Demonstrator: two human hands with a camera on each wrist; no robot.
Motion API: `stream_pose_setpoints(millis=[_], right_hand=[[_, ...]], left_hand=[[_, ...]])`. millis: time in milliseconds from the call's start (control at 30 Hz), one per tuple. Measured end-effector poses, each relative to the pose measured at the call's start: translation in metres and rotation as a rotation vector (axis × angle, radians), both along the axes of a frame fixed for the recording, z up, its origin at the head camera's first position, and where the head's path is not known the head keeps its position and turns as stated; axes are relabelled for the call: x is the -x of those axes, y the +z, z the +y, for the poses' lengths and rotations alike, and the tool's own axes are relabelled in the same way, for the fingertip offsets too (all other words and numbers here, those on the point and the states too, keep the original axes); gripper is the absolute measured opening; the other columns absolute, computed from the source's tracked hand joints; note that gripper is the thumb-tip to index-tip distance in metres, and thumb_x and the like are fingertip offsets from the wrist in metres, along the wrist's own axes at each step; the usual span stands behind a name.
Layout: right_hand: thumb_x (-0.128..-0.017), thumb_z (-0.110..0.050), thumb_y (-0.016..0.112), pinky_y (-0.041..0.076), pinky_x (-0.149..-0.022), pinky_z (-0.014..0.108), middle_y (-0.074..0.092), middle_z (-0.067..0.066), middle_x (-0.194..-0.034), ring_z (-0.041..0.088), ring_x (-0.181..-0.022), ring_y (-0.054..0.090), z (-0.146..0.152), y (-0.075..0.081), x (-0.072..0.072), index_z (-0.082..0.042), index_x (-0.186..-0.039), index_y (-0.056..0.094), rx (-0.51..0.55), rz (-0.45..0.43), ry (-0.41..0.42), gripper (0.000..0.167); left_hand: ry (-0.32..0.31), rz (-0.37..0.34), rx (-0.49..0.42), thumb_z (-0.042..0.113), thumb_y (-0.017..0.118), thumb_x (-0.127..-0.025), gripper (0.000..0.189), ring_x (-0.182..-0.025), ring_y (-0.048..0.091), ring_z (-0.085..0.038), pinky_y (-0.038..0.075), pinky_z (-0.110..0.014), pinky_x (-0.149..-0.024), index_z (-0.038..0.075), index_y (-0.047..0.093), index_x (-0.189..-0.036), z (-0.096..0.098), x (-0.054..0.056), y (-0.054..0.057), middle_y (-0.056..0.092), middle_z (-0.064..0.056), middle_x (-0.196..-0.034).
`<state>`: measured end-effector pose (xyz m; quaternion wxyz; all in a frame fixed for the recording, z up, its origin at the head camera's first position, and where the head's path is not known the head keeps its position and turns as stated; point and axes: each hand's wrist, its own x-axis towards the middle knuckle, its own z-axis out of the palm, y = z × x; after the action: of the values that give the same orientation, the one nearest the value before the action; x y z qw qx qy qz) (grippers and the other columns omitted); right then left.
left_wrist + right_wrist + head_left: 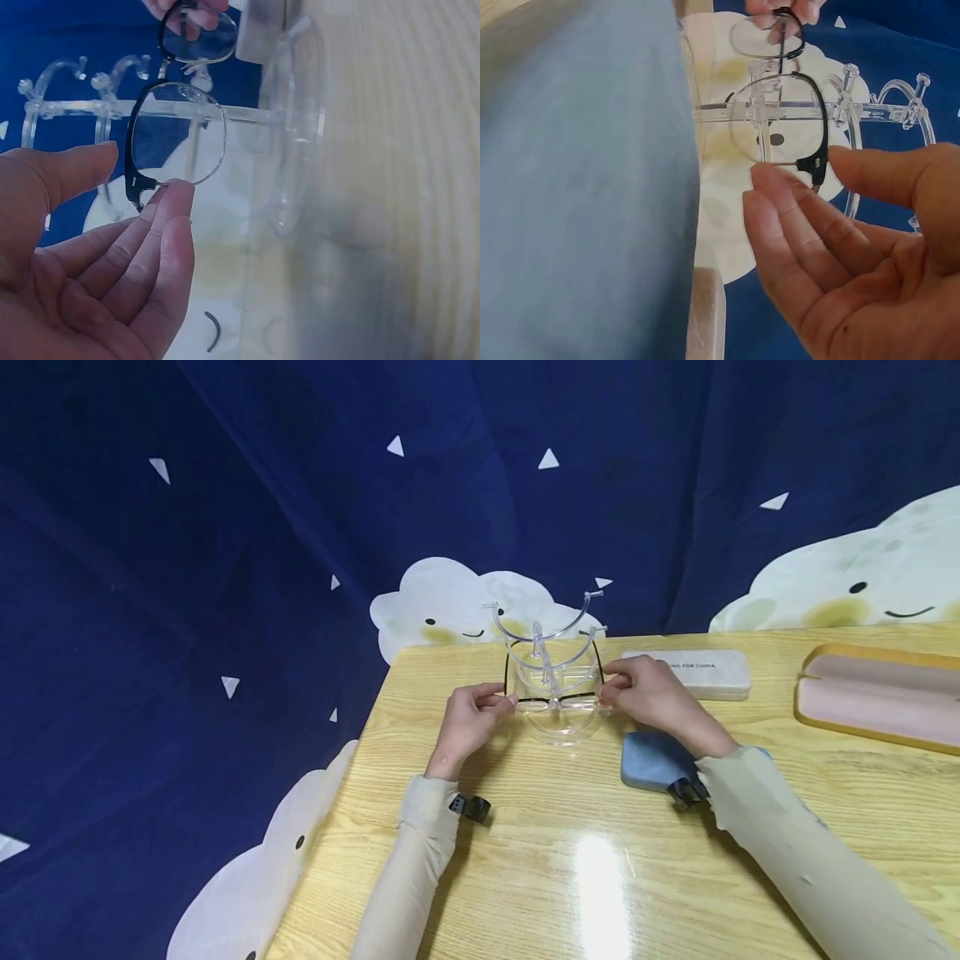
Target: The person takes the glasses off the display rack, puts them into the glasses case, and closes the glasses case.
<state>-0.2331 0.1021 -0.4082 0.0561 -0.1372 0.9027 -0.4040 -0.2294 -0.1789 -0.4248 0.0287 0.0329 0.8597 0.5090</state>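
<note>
A pair of glasses (579, 696) with a dark upper rim and clear lenses is at the front of a transparent tiered display stand (537, 633). Its bridge overlaps the stand's upright, and both temples point backward. At the left front corner of the frame is my left hand (468, 720), fingertips against the lower rim and thumb on the frame's other side, a small gap showing in the left wrist view. My right hand (647, 693) pinches the opposite corner between thumb and fingers. In the right wrist view the dark hinge corner (814, 161) shows between them.
Behind my right hand lies a pale case (720, 675) with lettering. A blue case (648, 762) sits under my right forearm. Farther right is an open case (862, 697) with pink lining. A dark blue curtain (465, 468) hangs behind the wooden table (525, 877).
</note>
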Motion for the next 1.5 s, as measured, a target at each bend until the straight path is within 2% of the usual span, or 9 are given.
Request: stream_pose_setpoints(millis=[100, 233, 367, 500, 700, 867, 1033, 1200, 1500], right_hand=[[-0.097, -0.016, 0.064, 0.052, -0.101, 0.042, 0.081, 0.013, -0.110, 0.031, -0.114, 0.072, 0.004, 0.002, -0.004, 0.009, -0.140, 0.059, 0.014, 0.013, 0.008, 0.050], [-0.098, -0.021, 0.070, 0.054, -0.088, 0.030, 0.080, 0.018, -0.112, 0.032, -0.109, 0.076, 0.012, 0.007, -0.010, 0.010, -0.140, 0.059, 0.039, 0.007, 0.022, 0.054], [-0.096, -0.022, 0.074, 0.054, -0.079, 0.022, 0.081, 0.017, -0.109, 0.031, -0.106, 0.077, 0.021, 0.011, -0.019, 0.012, -0.139, 0.059, 0.049, 0.004, 0.055, 0.056], [-0.094, -0.018, 0.077, 0.053, -0.077, 0.016, 0.082, 0.013, -0.106, 0.028, -0.102, 0.079, 0.027, 0.015, -0.031, 0.010, -0.138, 0.061, 0.054, 0.009, 0.079, 0.054], [-0.093, -0.016, 0.080, 0.056, -0.070, 0.016, 0.082, 0.014, -0.105, 0.018, -0.092, 0.080, 0.036, 0.017, -0.053, 0.009, -0.138, 0.062, 0.099, -0.005, 0.106, 0.054], [-0.092, -0.016, 0.081, 0.059, -0.070, 0.017, 0.082, 0.014, -0.102, 0.006, -0.085, 0.077, 0.046, 0.019, -0.068, 0.010, -0.131, 0.066, 0.099, 0.024, 0.109, 0.050], [-0.091, -0.014, 0.082, 0.060, -0.071, 0.018, 0.082, 0.011, -0.100, -0.003, -0.083, 0.074, 0.052, 0.021, -0.078, 0.008, -0.123, 0.071, 0.104, 0.048, 0.108, 0.041], [-0.091, -0.014, 0.082, 0.060, -0.072, 0.018, 0.082, 0.011, -0.099, -0.004, -0.083, 0.073, 0.055, 0.020, -0.082, 0.006, -0.117, 0.074, 0.113, 0.067, 0.107, 0.034], [-0.086, -0.007, 0.084, 0.059, -0.066, 0.015, 0.082, 0.004, -0.088, -0.008, -0.077, 0.070, 0.066, 0.015, -0.085, 0.000, -0.104, 0.079, 0.138, 0.198, 0.091, 0.019]], left_hand=[[0.007, -0.013, -0.024, 0.019, 0.075, -0.097, 0.045, -0.100, 0.077, -0.041, 0.062, -0.028, -0.078, -0.004, 0.067, -0.134, 0.002, -0.005, 0.006, 0.080, -0.019, -0.105], [-0.003, -0.041, -0.061, 0.016, 0.075, -0.095, 0.043, -0.100, 0.077, -0.042, 0.062, -0.027, -0.079, -0.003, 0.067, -0.133, 0.004, -0.014, 0.012, 0.080, -0.018, -0.103], [-0.029, -0.064, -0.086, 0.018, 0.075, -0.095, 0.046, -0.099, 0.077, -0.041, 0.062, -0.027, -0.081, -0.002, 0.066, -0.135, 0.006, -0.027, 0.015, 0.081, -0.016, -0.102], [-0.041, -0.086, -0.120, 0.018, 0.076, -0.095, 0.045, -0.100, 0.077, -0.042, 0.065, -0.031, -0.083, 0.000, 0.067, -0.135, 0.008, -0.042, 0.018, 0.082, -0.015, -0.101], [-0.057, -0.119, -0.167, 0.013, 0.077, -0.094, 0.043, -0.095, 0.080, -0.033, 0.066, -0.036, -0.085, 0.000, 0.068, -0.134, 0.011, -0.064, 0.023, 0.081, -0.017, -0.100], [-0.106, -0.133, -0.190, 0.010, 0.078, -0.093, 0.044, -0.096, 0.079, -0.037, 0.066, -0.039, -0.085, -0.004, 0.067, -0.133, 0.016, -0.077, 0.024, 0.080, -0.022, -0.102], [-0.122, -0.124, -0.182, 0.014, 0.079, -0.093, 0.044, -0.097, 0.078, -0.041, 0.066, -0.037, -0.082, -0.004, 0.068, -0.132, 0.018, -0.085, 0.026, 0.080, -0.021, -0.103], [-0.132, -0.151, -0.177, 0.014, 0.080, -0.093, 0.046, -0.099, 0.077, -0.044, 0.066, -0.032, -0.080, -0.002, 0.067, -0.133, 0.019, -0.092, 0.030, 0.081, -0.019, -0.103], [-0.168, -0.114, -0.171, 0.012, 0.079, -0.092, 0.039, -0.095, 0.079, -0.039, 0.067, -0.038, -0.081, -0.002, 0.071, -0.127, 0.028, -0.086, 0.034, 0.080, -0.021, -0.104]])
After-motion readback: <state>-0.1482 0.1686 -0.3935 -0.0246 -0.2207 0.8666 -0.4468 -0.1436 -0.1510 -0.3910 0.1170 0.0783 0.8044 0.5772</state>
